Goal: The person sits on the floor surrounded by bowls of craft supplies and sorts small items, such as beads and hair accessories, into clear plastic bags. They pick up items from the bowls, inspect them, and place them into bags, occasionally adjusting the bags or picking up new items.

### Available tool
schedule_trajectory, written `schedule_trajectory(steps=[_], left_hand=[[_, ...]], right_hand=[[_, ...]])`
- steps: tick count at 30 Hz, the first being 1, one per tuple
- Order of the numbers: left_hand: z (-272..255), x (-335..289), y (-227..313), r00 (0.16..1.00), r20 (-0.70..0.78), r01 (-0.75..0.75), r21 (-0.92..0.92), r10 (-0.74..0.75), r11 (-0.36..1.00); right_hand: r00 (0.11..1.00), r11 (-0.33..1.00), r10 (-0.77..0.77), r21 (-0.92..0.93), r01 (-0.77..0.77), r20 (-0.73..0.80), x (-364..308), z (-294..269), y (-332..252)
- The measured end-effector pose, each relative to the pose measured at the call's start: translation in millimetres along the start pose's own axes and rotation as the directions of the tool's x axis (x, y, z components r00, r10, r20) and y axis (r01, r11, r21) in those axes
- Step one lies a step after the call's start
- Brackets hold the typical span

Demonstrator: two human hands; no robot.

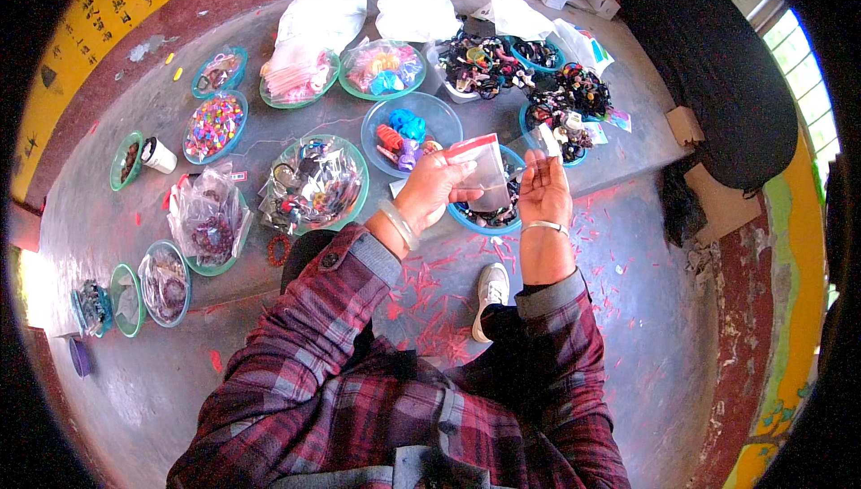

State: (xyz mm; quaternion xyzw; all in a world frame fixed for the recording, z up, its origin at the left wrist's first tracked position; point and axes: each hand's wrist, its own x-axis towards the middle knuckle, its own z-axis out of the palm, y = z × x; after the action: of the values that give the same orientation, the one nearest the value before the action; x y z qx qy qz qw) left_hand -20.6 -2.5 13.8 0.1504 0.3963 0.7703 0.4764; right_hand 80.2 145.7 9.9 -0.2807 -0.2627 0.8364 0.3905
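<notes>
My left hand (429, 188) pinches a small clear plastic bag (487, 173) with a red strip along its top edge. Beside it, my right hand (544, 186) is turned palm up with its fingers curled. A whitish piece (549, 140) shows at the right fingertips; what it is I cannot make out. Beneath both hands sits a blue bowl (475, 224) of dark hair ties, partly hidden by them. Just behind my left hand stands a clear blue bowl (372, 135) holding blue, red and purple bundles.
Several bowls of hair accessories spread to the left, among them a green bowl (363, 186) of bagged items and a bowl of colourful beads (215, 126). Dark hair ties (484, 63) pile up at the back. White sacks (323, 21) lie behind; red scraps (435, 309) litter the floor.
</notes>
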Motion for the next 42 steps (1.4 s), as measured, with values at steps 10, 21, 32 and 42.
schedule_trajectory(steps=[10,21,32,42], left_hand=[[-18,5,-5,0.992,-0.108,-0.055,0.041,0.059,0.998],[-78,44,-67,0.854,-0.412,0.261,0.868,0.317,0.423],[-157,34,-120,0.723,-0.671,0.249,0.475,0.165,0.844],[-128,32,-100,0.669,-0.427,0.131,0.874,0.609,0.468]], right_hand=[[0.998,0.98,-0.06,0.189,0.055,0.019,18,-15,-26],[0.998,0.993,0.017,0.115,-0.024,0.063,10,-14,-31],[0.975,0.987,0.134,0.065,-0.148,0.176,9,-17,-26],[0.952,0.999,0.048,-0.032,-0.04,0.302,-8,1,-20]])
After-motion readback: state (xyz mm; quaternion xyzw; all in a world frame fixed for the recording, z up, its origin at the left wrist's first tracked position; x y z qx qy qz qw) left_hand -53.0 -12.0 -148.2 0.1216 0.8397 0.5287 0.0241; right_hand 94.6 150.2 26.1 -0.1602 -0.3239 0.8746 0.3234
